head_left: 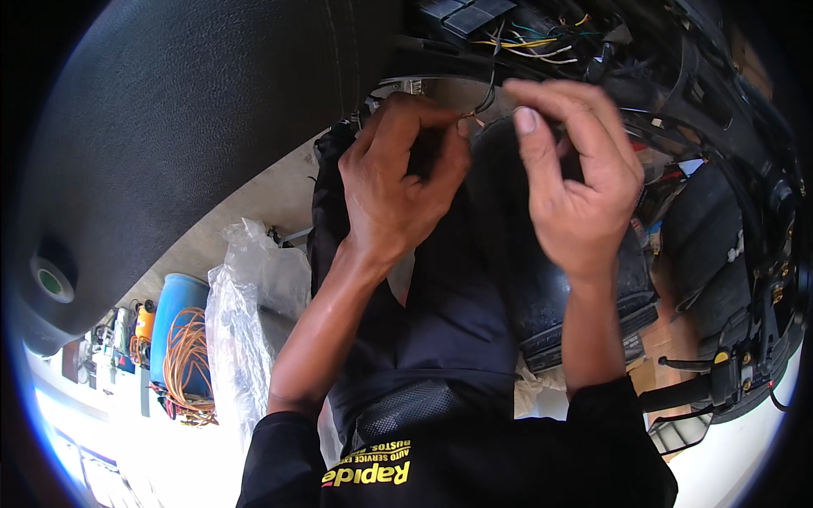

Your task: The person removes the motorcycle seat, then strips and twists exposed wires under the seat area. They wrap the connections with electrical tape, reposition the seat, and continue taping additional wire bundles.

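My left hand (402, 165) pinches the end of a thin dark wire (489, 100) between thumb and forefinger; a little bare copper seems to show at the tips. The wire hangs from above, near a bundle of yellow, green and white wires (533, 42). Just to its right, my right hand (584, 165) is raised with fingers curved, slightly blurred. Its thumb and forefinger are apart, and I see nothing between them.
A large black textured seat-like panel (203, 102) fills the upper left. Black frame parts (694, 93) and a handlebar lever (686, 364) line the right. Clear plastic sheeting (254, 288), a blue drum (179, 317) and a coiled orange cable (188, 356) are at lower left.
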Tool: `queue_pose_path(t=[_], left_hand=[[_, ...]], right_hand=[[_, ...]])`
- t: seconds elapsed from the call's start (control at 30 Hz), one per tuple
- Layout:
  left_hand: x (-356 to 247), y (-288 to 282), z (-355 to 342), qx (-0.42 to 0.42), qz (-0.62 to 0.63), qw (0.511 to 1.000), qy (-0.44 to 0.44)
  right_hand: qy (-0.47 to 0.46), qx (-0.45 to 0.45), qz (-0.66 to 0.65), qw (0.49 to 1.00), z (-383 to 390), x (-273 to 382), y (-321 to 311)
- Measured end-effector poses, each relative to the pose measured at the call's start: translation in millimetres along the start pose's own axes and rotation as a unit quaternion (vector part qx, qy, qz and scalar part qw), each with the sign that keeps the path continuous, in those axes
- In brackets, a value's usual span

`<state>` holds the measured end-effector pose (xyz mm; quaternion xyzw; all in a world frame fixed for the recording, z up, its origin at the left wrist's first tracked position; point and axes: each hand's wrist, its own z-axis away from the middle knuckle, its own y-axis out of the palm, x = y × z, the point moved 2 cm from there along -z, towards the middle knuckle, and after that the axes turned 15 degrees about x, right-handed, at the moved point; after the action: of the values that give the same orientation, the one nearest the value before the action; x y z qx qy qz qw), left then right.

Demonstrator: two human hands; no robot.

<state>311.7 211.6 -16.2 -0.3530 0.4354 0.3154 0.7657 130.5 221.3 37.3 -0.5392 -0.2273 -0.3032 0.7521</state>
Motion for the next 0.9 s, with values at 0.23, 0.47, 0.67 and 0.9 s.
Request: queue_pose_path(t=[0.23,0.47,0.67,0.9], left_hand=[[-7.6,-5.8,-6.6,0.037,0.092,0.994,-0.051],[1.2,-5.3,-7.4,0.024,0.051,0.998,0.024],[8.2,5.1,-5.9,-0.067,-0.109,0.975,0.184],[-13.7,-5.9,-7.6,0.005,0.105,0.994,-0.036]], right_hand=[[-0.174,0.072,0.054,0.981,-28.3,-37.7,1.6],[-0.181,0.097,0.024,0.979,-31.4,-32.8,2.6],[0.047,0.198,-0.212,0.956,-32.5,-19.0,7.4],[-0.072,0.072,-0.079,0.992,-21.7,-10.1,0.0]])
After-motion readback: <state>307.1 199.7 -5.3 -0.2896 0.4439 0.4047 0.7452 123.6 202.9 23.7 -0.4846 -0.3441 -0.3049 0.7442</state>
